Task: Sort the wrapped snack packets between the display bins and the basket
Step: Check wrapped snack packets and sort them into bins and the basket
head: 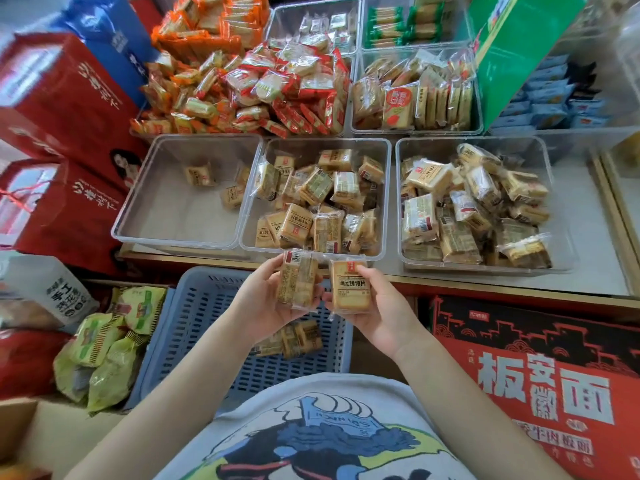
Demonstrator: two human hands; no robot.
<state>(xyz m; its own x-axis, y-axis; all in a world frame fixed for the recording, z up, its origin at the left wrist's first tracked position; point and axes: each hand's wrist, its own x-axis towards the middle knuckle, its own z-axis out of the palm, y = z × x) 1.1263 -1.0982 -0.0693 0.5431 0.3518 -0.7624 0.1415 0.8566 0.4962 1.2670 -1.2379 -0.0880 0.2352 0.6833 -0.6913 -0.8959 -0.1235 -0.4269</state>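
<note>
My left hand (258, 303) grips a clear-wrapped tan snack packet (298, 278), its barcode side up. My right hand (379, 313) grips a second tan packet (350, 284) showing its printed front. Both packets hover side by side above the far rim of the blue slatted basket (194, 327), just in front of the middle clear bin (313, 199), which is heaped with similar packets. The left clear bin (166, 202) contains three packets near its right side. The right clear bin (474, 206) is piled full. A few packets (294, 339) lie in the basket under my hands.
Behind the front bins are more clear bins with red and orange packets (277, 88) and tan packets (415, 98). Red gift boxes (65, 133) stand at the left, green bags (107, 344) beside the basket, and a red-and-black carton (540, 375) at the lower right.
</note>
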